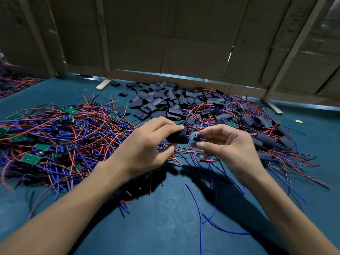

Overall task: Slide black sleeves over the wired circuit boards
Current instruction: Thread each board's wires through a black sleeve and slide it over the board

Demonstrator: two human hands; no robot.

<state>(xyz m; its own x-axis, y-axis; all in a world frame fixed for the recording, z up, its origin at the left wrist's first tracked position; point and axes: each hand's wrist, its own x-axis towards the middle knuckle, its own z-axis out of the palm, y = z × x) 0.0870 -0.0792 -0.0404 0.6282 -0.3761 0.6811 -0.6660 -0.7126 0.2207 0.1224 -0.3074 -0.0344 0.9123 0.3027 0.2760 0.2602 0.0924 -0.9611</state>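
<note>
Left hand [147, 142]: the fingers are curled and pinch a black sleeve [178, 137] between thumb and forefinger, above the tabletop [165, 208].
Right hand [227, 144]: the fingertips pinch a small wired circuit board [196, 136]; its blue wires hang down toward the tabletop.
Key relation: the board lies just to the right of the sleeve's open end, almost touching it. The long axis of the sleeve runs left to right, pointing at the board.
Step, as I judge: the board is not yet inside; it must enter the mouth in line with this axis.
Supply: pile of loose sleeves [161, 102] behind the hands; bare boards [55, 137] at left; sleeved boards [257, 129] at right.
</note>
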